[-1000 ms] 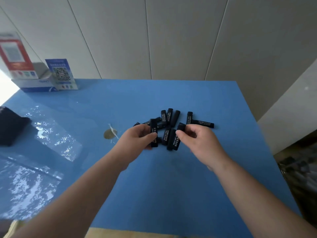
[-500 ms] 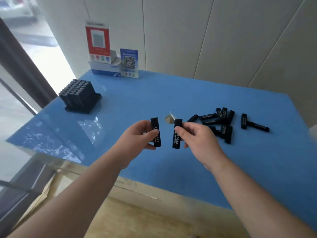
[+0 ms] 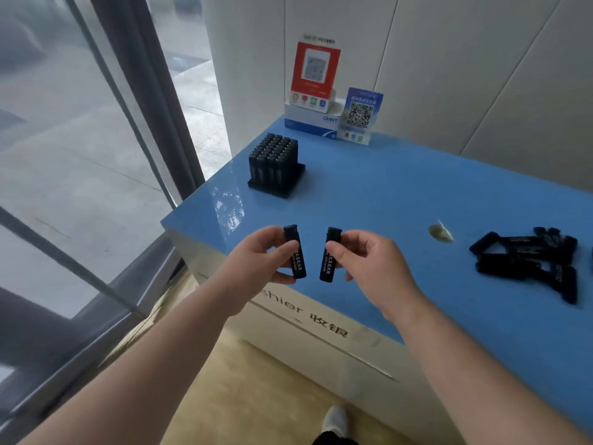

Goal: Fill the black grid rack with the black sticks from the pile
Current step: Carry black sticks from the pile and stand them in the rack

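My left hand [image 3: 256, 263] grips one black stick [image 3: 296, 253] with white lettering, held nearly upright. My right hand [image 3: 373, 264] pinches a second black stick [image 3: 329, 260] close beside it. Both sticks hover over the near left edge of the blue table [image 3: 369, 200]. The black grid rack [image 3: 275, 163] stands at the table's far left corner, with many sticks standing in it. The pile of loose black sticks [image 3: 529, 260] lies on the table at the right, well away from both hands.
A red sign [image 3: 314, 73] and a blue QR-code sign [image 3: 361, 115] stand by a white box against the back wall. A small beige scrap [image 3: 441, 233] lies between my hands and the pile. A window and floor lie left of the table.
Both hands lifted a stick each from the pile and carried them left. My view swung left, so the rack has come closer and the pile now sits at the right.
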`<action>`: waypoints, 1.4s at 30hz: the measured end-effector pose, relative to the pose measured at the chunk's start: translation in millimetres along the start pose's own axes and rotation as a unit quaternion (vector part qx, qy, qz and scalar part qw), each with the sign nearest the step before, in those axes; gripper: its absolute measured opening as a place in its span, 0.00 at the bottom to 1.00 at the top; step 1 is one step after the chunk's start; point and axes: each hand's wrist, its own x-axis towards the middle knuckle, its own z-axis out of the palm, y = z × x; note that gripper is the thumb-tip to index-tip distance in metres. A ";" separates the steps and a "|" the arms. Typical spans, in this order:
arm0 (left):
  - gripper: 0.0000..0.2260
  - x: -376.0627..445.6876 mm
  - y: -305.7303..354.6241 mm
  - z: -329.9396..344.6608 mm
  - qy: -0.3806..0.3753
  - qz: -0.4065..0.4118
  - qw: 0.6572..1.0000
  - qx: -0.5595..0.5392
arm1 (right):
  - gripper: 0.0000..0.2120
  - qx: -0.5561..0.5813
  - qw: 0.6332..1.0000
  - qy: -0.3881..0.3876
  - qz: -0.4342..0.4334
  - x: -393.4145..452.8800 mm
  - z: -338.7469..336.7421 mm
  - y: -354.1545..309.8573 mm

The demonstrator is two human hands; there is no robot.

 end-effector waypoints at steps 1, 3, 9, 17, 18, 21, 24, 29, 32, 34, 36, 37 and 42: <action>0.06 3.2 -1.6 -8.9 0.008 0.002 1.000 0.008 | 0.03 -0.002 1.000 -0.007 -0.001 6.1 7.9 -2.7; 0.06 12.5 -2.8 -26.6 0.020 0.005 1.000 0.017 | 0.03 -0.003 1.000 -0.019 -0.005 21.4 22.2 -7.2; 0.03 63.0 4.9 -75.7 0.033 0.014 0.995 0.090 | 0.04 0.004 0.999 -0.045 -0.029 82.0 55.9 -18.4; 0.07 127.1 30.1 -121.1 0.043 0.023 0.992 0.120 | 0.06 -0.010 0.999 -0.022 -0.030 153.4 79.9 -34.6; 0.07 134.5 34.4 -124.5 0.039 0.029 0.991 0.122 | 0.05 -0.009 1.000 -0.016 -0.025 158.9 81.9 -35.8; 0.04 157.9 47.7 -132.7 0.025 0.054 0.988 0.141 | 0.04 -0.018 1.000 0.004 -0.014 175.0 89.9 -37.0; 0.04 184.0 56.1 -139.6 0.003 0.078 0.984 0.161 | 0.03 -0.018 0.999 0.043 -0.007 188.4 99.8 -37.6; 0.07 225.7 61.5 -147.2 -0.059 0.206 0.947 0.239 | 0.04 -0.026 0.992 0.120 -0.004 195.3 114.6 -37.3; 0.09 245.1 61.4 -147.9 -0.098 0.274 0.914 0.283 | 0.08 -0.032 0.987 0.159 0.001 197.2 120.9 -35.9; 0.08 257.4 56.7 -148.9 -0.112 0.312 0.884 0.329 | 0.09 -0.027 0.983 0.182 0.008 197.6 124.1 -35.3; 0.06 265.7 50.7 -149.9 -0.117 0.337 0.860 0.364 | 0.07 -0.033 0.979 0.199 0.017 197.1 126.3 -34.5; 0.05 268.4 48.2 -150.0 -0.122 0.349 0.850 0.376 | 0.06 -0.040 0.978 0.205 0.021 196.8 127.0 -34.3; 0.04 279.6 40.3 -149.5 -0.141 0.409 0.787 0.440 | 0.06 -0.072 0.971 0.226 0.033 196.5 130.3 -32.0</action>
